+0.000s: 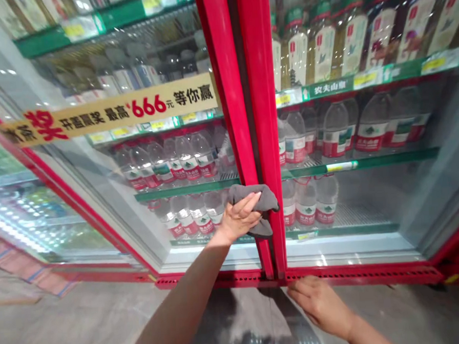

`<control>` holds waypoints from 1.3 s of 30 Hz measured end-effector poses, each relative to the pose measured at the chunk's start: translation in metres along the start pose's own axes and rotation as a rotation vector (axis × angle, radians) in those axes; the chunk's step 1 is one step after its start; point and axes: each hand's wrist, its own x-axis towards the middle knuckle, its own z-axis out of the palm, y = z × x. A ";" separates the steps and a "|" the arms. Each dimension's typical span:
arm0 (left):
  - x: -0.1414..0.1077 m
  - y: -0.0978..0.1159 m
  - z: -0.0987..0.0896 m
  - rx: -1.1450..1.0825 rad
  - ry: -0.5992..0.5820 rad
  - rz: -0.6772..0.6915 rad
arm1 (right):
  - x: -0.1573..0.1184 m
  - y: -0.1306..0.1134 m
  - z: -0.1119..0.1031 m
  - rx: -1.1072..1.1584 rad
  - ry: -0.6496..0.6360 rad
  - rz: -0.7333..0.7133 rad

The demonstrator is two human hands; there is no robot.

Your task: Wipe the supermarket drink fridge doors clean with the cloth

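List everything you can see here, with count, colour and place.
Cloth: one, grey, under the left hand
Door frames: two, red, side by side at centre
Banner: one, tan, across left door
Water bottles: many, clear with red-and-white labels, lower shelves
Drink bottles: many, mixed colours, upper shelves
Shelf edges: several, green, behind both doors
Floor: one, grey, below
Left hand: one, on cloth
Right hand: one, near right door's bottom

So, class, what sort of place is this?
Probably a shop or supermarket drinks aisle: red-framed glass-door coolers, shelves of bottled water with price tags, and a prize-promotion strip across the left door.
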 end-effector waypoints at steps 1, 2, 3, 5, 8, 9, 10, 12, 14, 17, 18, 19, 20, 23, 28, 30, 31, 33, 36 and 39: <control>-0.001 0.008 0.003 0.035 0.049 -0.056 | 0.003 -0.003 -0.006 0.010 0.039 0.000; -0.005 0.016 0.006 0.049 0.063 -0.076 | 0.006 -0.006 -0.012 0.017 0.075 -0.002; -0.008 0.024 0.009 0.056 0.068 -0.084 | 0.009 -0.008 -0.017 0.023 0.108 -0.004; -0.013 0.038 0.011 0.067 0.072 -0.099 | 0.016 -0.013 -0.027 0.033 0.157 -0.026; 0.002 0.044 -0.004 0.122 0.125 -0.216 | 0.031 -0.016 -0.045 0.037 0.221 -0.088; 0.014 0.044 -0.013 0.144 0.164 -0.312 | 0.036 -0.017 -0.052 0.037 0.241 -0.109; 0.028 0.043 -0.023 0.161 0.211 -0.427 | 0.041 -0.017 -0.058 0.036 0.258 -0.124; 0.060 0.044 -0.044 0.151 0.322 -0.652 | 0.051 -0.015 -0.070 0.038 0.290 -0.147; 0.088 0.050 -0.061 0.099 0.412 -0.742 | 0.060 -0.012 -0.080 0.058 0.330 -0.158; 0.110 0.063 -0.079 -0.009 0.554 -0.815 | 0.074 -0.005 -0.092 0.127 0.418 -0.136; 0.113 0.066 -0.083 -0.053 0.610 -0.837 | 0.081 -0.002 -0.095 0.159 0.461 -0.117; 0.115 0.069 -0.087 -0.100 0.665 -0.856 | 0.088 0.001 -0.099 0.194 0.513 -0.094; 0.116 0.070 -0.091 -0.144 0.713 -0.875 | 0.095 0.004 -0.104 0.231 0.571 -0.065; 0.119 0.071 -0.103 -0.228 0.754 -0.961 | 0.122 0.011 -0.121 0.349 0.752 0.034; 0.121 0.071 -0.110 -0.291 0.603 -1.160 | 0.164 0.021 -0.158 0.481 0.961 0.165; 0.121 0.070 -0.111 -0.313 0.574 -1.171 | 0.178 0.025 -0.170 0.532 0.979 0.210; 0.121 0.070 -0.111 -0.325 0.563 -1.172 | 0.184 0.026 -0.174 0.558 0.971 0.237; 0.122 0.069 -0.114 -0.348 0.546 -1.166 | 0.195 0.030 -0.176 0.601 0.931 0.294; 0.121 0.071 -0.121 -0.375 0.540 -1.149 | 0.206 0.037 -0.171 0.609 0.855 0.358; 0.108 0.082 -0.132 -0.400 0.539 -1.129 | 0.211 0.040 -0.169 0.563 0.785 0.367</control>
